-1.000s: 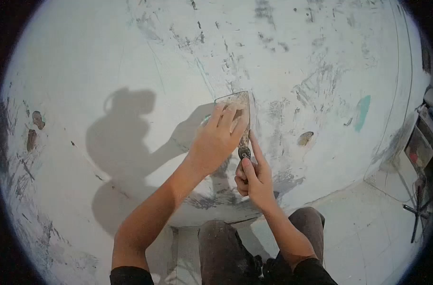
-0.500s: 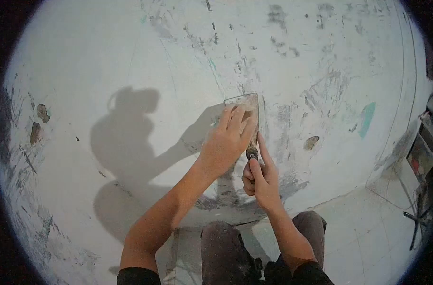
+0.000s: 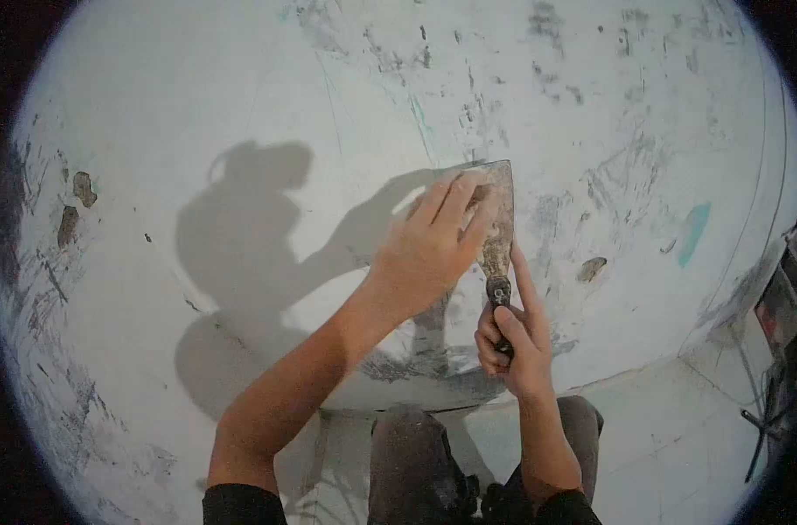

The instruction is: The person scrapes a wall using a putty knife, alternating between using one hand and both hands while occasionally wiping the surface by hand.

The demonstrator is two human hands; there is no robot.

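Observation:
A wide putty knife with a dirty metal blade lies flat against a white, scratched wall. My right hand is closed around its dark handle, index finger stretched up along it. My left hand presses its fingers on the blade's left part. The blade's top edge sits by a streaked grey patch of wall.
A small brown hole and a teal paint mark lie right of the knife. More brown chips mark the far left wall. My knees are below, over a pale tiled floor. Cluttered objects stand at far right.
Both hands and the knife have moved up and to the right along the wall. The grip on handle and blade is unchanged.

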